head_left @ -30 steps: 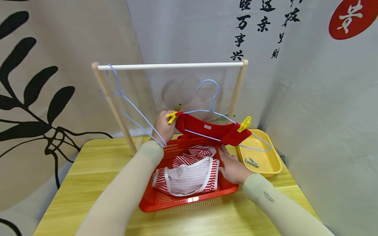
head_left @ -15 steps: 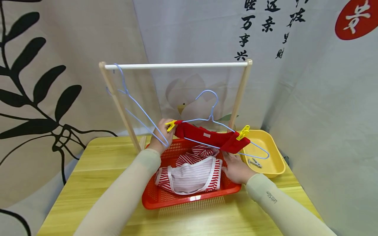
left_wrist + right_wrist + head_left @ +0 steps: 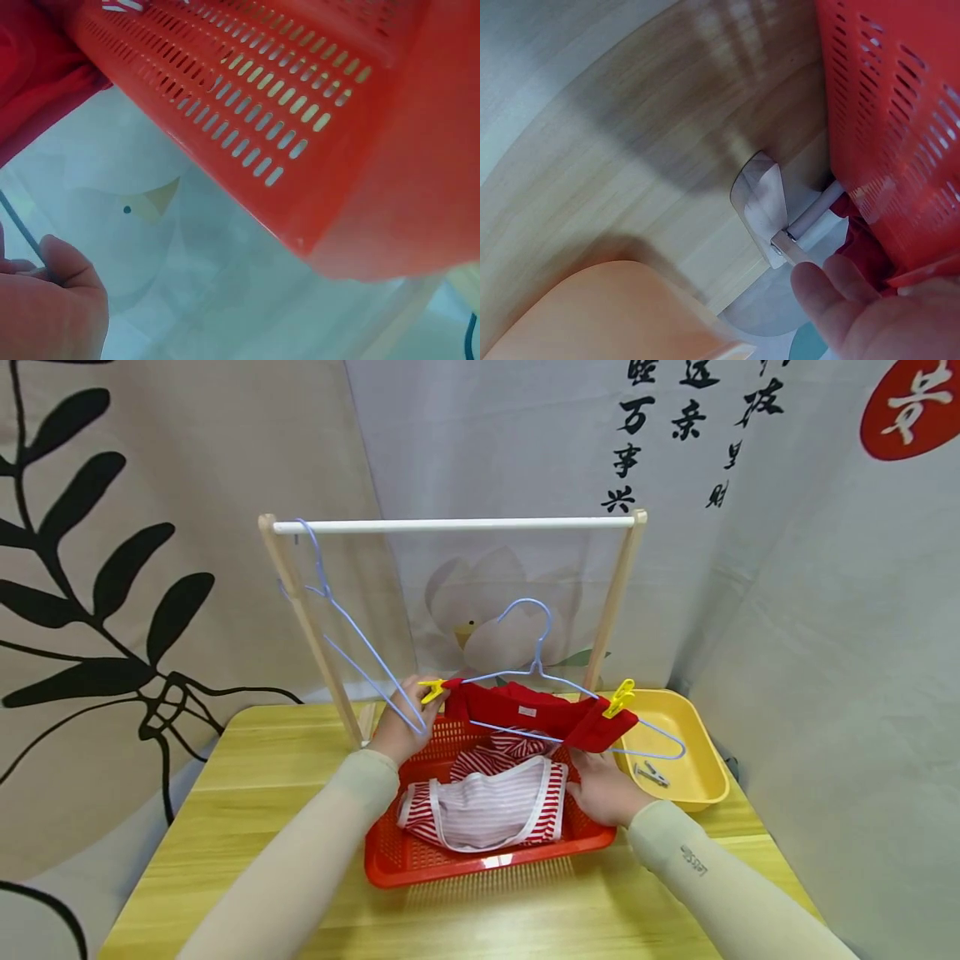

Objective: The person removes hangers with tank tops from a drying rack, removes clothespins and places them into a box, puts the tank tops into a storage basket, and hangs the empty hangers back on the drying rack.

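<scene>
In the head view my left hand (image 3: 405, 722) is at the left end of a blue clothes hanger (image 3: 538, 652); the left wrist view has its thumb and fingertip (image 3: 67, 261) pinching the thin wire. A red garment (image 3: 517, 712) with a small white label hangs from it, fixed by two yellow clothespins (image 3: 619, 697). My right hand (image 3: 606, 792) rests along the right rim of a red perforated basket (image 3: 495, 861), fingers fairly straight in the right wrist view and partly hidden under the hanger in the head view. A red-and-white striped garment (image 3: 487, 810) lies in the basket.
Behind the basket stands a wooden rack with a white rail (image 3: 450, 525); other blue hangers (image 3: 367, 652) hang at its left end. A yellow tray (image 3: 693, 760) on the right holds grey clothespins (image 3: 651, 774). All stand on a wooden table (image 3: 247, 777) before fabric backdrops.
My left hand has come down, and the hanger with the red garment has sunk lower over the basket. The right hand keeps its place on the rim. The head view has shifted slightly.
</scene>
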Action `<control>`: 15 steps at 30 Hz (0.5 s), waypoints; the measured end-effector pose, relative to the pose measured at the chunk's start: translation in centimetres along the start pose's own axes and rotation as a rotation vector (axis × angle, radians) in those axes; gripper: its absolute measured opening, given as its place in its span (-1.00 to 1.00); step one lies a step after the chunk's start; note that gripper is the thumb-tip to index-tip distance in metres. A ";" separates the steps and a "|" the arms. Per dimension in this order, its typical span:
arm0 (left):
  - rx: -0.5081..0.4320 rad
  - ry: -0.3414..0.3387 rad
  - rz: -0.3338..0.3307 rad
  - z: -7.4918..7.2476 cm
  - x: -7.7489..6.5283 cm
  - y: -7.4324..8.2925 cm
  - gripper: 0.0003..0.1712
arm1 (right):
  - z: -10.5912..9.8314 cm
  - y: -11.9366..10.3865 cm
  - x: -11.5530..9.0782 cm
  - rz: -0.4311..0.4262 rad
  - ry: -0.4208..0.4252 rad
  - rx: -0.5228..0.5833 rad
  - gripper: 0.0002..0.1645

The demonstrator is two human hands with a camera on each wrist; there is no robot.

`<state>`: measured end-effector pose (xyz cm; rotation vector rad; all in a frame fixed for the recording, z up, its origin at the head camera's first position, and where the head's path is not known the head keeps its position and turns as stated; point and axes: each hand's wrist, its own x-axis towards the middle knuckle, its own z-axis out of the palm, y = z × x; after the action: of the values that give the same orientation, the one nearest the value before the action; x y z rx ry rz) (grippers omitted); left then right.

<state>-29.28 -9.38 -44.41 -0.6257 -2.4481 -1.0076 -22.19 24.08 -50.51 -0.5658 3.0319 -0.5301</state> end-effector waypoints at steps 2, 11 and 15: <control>0.018 -0.034 0.010 -0.3 -0.4 0.0 -0.79 | 0.0 0.0 0.0 -0.007 -0.002 -0.027 -0.23; 0.059 -0.197 -0.172 -1.6 -2.1 -0.2 -0.76 | -0.1 -0.3 -0.2 0.013 -0.082 -0.030 -0.62; 0.043 -0.273 -0.302 -2.1 -2.9 -0.4 -0.74 | -0.2 -0.3 -0.2 0.025 -0.091 -0.033 -0.59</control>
<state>-26.72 -11.86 -44.80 -0.4080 -2.8612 -1.0349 -21.90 23.93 -50.21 -0.5375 2.9622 -0.4415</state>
